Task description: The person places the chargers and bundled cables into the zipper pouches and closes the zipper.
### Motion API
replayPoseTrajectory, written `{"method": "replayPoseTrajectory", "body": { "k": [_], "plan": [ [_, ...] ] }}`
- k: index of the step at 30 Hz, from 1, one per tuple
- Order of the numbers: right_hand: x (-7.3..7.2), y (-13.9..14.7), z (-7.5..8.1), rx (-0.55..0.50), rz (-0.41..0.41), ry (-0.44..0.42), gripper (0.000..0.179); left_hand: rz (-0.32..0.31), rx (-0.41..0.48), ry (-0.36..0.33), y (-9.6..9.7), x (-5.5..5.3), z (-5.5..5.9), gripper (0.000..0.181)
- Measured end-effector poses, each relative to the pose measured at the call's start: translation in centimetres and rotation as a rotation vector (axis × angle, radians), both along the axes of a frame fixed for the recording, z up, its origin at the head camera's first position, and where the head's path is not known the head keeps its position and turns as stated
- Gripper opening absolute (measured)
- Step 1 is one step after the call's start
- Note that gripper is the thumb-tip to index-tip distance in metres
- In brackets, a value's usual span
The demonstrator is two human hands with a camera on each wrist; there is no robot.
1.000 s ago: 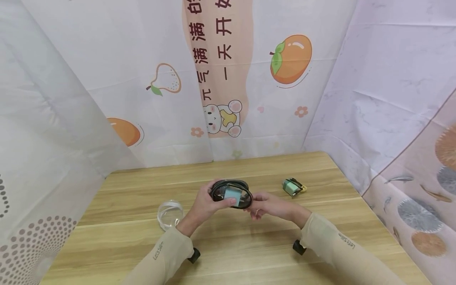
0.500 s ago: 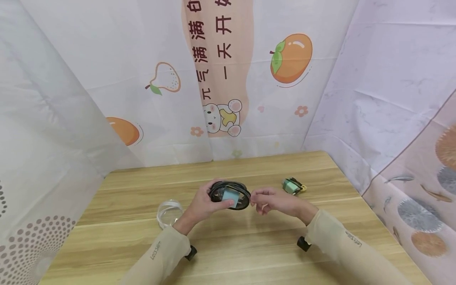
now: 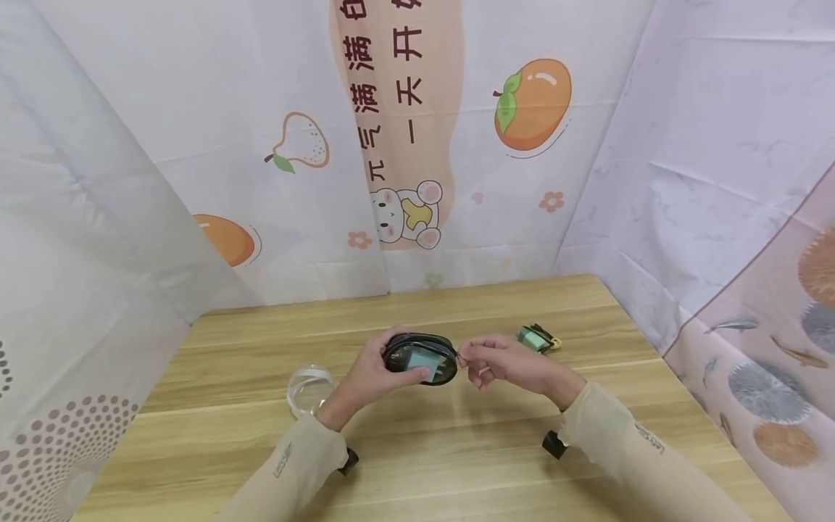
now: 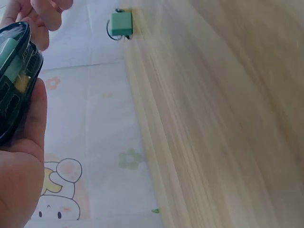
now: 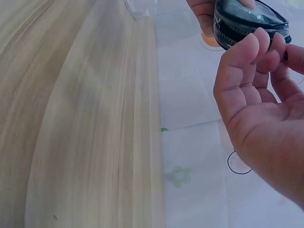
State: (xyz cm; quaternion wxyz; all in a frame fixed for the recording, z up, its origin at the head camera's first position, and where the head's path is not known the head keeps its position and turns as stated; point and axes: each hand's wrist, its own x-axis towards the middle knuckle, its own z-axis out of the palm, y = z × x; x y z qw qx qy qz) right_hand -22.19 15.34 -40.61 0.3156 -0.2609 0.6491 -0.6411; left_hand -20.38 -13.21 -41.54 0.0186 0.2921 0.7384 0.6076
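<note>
Two long sleeves, cream/beige, plain, slightly wrinkled cuffs: left sleeve (image 3: 296,453) toward desk's (image 3: 417,464) left edge, right sleeve (image 3: 620,435) toward its right edge. Small dark lettering on each forearm, left print (image 3: 283,461) and right print (image 3: 649,438), both too blurred to read. Stubby black piece at each cuff's inner side, left block (image 3: 349,461), right block (image 3: 554,444). Left hand (image 3: 378,373), right hand (image 3: 509,368) bare, ungloved.

Wood-grain table (image 3: 430,457) carries a clear round container (image 3: 298,390) at about 9 o'clock and a green block (image 3: 533,338) with yellow loop (image 3: 557,343) at about 2 o'clock.
</note>
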Motion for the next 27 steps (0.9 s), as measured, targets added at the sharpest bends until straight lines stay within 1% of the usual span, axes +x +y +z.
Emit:
{"method": "replayPoseTrajectory", "body": {
  "k": [3,5,9,11,13,15,17,20,21,25,27],
  "plan": [
    [0.2,-0.2,0.2,-0.049,0.017,-0.036,0.025,0.006,0.008,-0.022,0.0,0.4,0.1,0.052],
    [0.3,-0.3,0.5,-0.1,0.039,-0.07,0.024,-0.006,0.032,-0.052,0.1,0.6,0.1,0.056],
    [0.7,-0.5,1.2,-0.197,0.086,-0.119,0.025,-0.044,0.126,-0.108,0.3,1.0,-0.1,0.068],
    [0.9,-0.6,1.4,-0.226,0.101,-0.125,0.026,-0.062,0.164,-0.106,0.5,1.1,-0.3,0.069],
    [1.0,-0.7,1.6,-0.24,0.113,-0.136,0.027,-0.081,0.192,-0.077,0.7,1.2,-0.6,0.066],
    [1.1,-0.7,1.6,-0.243,0.121,-0.137,0.027,-0.08,0.196,-0.035,0.8,1.2,-0.8,0.062],
    [1.1,-0.8,1.5,-0.232,0.116,-0.139,0.026,-0.082,0.206,-0.01,1.0,1.2,-0.9,0.06],
    [1.2,-0.9,1.3,-0.202,0.091,-0.142,0.025,-0.053,0.226,-0.008,1.2,1.4,-0.9,0.06],
    [1.2,-0.9,1.2,-0.187,0.078,-0.148,0.025,-0.047,0.243,-0.022,1.2,1.4,-0.8,0.06],
    [1.2,-1.1,0.8,-0.118,0.051,-0.129,0.025,0.0,0.357,-0.126,1.7,1.8,-0.3,0.051],
    [1.3,-1.2,0.7,-0.099,0.056,-0.122,0.024,0.013,0.387,-0.15,1.9,2.0,0.2,0.049]
  ]
}}
